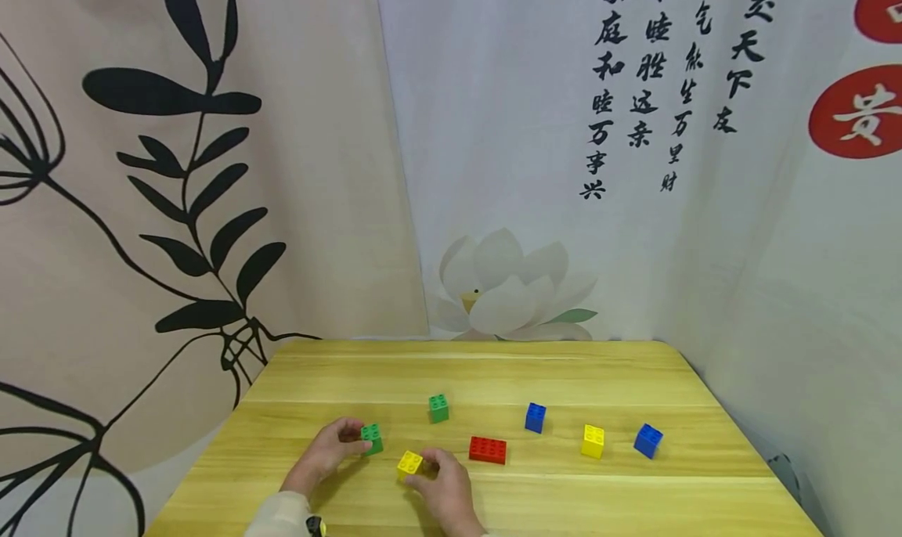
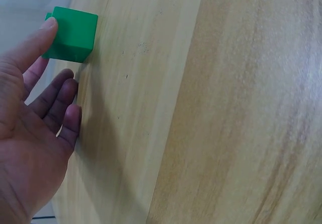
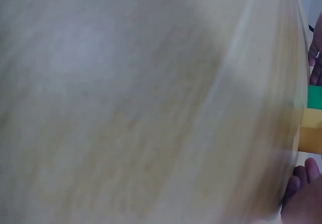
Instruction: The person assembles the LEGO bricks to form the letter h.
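A beige cloth printed with a dark plant (image 1: 338,169) and a white cloth with a pale lotus and black characters (image 1: 493,130) hang behind a wood-grained table (image 1: 564,506). Over its near left part are a person's two hands, the left one's pale sleeve (image 1: 276,517) showing. The left hand (image 1: 330,452) pinches a green block (image 1: 373,440) between thumb and finger; its other fingers are loosely bent, apart from the block. The right hand (image 1: 451,494) grasps a yellow block (image 1: 409,464) by its sides between thumb and fingers, nearer the person and just right of the green one. Whether either held block touches the table, I cannot tell. The red block (image 1: 488,450), longer than the rest, lies to the right of the held yellow one. Of the smaller loose blocks, a second green block (image 1: 438,409) sits beyond the hands, a blue block (image 1: 535,418) stands right of the red, then come another yellow block (image 1: 593,441) and, farthest right, another blue block (image 1: 648,441). A dark wristband (image 1: 314,526) shows at the left cuff.
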Tool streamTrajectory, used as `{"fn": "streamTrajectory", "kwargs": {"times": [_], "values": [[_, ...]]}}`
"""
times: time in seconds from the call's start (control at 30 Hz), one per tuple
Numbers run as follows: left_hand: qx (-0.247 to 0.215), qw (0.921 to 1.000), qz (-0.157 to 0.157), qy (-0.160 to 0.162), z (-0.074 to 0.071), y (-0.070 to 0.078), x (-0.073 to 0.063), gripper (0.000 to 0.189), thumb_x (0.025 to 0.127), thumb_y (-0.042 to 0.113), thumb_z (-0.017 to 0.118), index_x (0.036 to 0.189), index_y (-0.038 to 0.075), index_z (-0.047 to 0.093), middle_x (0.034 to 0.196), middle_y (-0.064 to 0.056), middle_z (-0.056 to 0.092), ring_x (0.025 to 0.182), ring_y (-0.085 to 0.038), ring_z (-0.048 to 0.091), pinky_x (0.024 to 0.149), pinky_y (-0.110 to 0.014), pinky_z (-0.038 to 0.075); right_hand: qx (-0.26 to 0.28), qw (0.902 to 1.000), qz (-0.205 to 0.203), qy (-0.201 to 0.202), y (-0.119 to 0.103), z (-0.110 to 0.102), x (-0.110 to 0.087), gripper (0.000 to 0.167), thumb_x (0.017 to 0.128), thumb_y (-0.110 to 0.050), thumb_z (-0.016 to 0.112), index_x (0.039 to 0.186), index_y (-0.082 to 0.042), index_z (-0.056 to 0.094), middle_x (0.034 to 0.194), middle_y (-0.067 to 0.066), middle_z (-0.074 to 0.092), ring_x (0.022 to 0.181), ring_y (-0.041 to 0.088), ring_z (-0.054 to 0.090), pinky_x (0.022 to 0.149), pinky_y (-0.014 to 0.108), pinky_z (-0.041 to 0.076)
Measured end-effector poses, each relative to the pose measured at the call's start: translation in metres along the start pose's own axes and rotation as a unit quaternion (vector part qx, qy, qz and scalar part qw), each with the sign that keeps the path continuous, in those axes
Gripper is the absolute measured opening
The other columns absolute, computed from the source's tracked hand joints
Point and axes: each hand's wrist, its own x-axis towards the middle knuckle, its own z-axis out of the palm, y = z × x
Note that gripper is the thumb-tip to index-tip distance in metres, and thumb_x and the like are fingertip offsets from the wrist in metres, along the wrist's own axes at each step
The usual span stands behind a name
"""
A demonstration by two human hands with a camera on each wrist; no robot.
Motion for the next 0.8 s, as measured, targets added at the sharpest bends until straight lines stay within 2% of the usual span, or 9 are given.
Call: {"fn": "streamTrajectory", "kwargs": {"times": [0.33,0.53,0.7,0.8], "values": [[0.009,0.9999,0.0,-0.008,0.0,0.002,0.001,0.037,0.086,0.013,0.078,0.115,-0.002,0.062,0.107,-0.009,0.064,0.099,-0.024,0.06,0.084,-0.041,0.052,0.016,0.9989,-0.036,-0.023,0.01,-0.016,0.005,0.032,0.08,-0.009,0.081,0.109,-0.003,0.069,0.097,-0.001,0.067,0.09,0.018,0.061,0.078,0.033,0.053],[0.006,0.9999,-0.01,-0.009,-0.001,0.005,0.001,0.034,0.086,0.014,0.078,0.113,-0.002,0.064,0.104,-0.009,0.064,0.094,-0.022,0.061,0.078,-0.039,0.053,0.029,0.9982,-0.024,-0.047,0.015,-0.028,0.008,0.034,0.082,-0.007,0.08,0.113,0.0,0.068,0.098,0.001,0.068,0.09,0.019,0.062,0.077,0.034,0.054],[0.01,0.999,-0.005,-0.042,-0.002,0.013,0.002,0.039,0.088,0.023,0.077,0.116,0.0,0.063,0.107,-0.008,0.064,0.094,-0.022,0.061,0.078,-0.041,0.051,0.024,0.9976,-0.022,-0.062,0.017,-0.035,0.01,0.033,0.082,-0.007,0.08,0.113,-0.002,0.069,0.1,0.001,0.069,0.09,0.019,0.063,0.078,0.037,0.055],[0.007,0.9974,0.013,-0.071,-0.002,0.019,0.003,0.043,0.089,0.029,0.076,0.119,0.001,0.062,0.108,-0.008,0.064,0.096,-0.021,0.06,0.08,-0.043,0.051,0.021,0.9971,-0.023,-0.07,0.018,-0.037,0.011,0.033,0.082,-0.007,0.08,0.113,-0.002,0.069,0.1,0.001,0.069,0.09,0.019,0.063,0.078,0.037,0.055]]}}
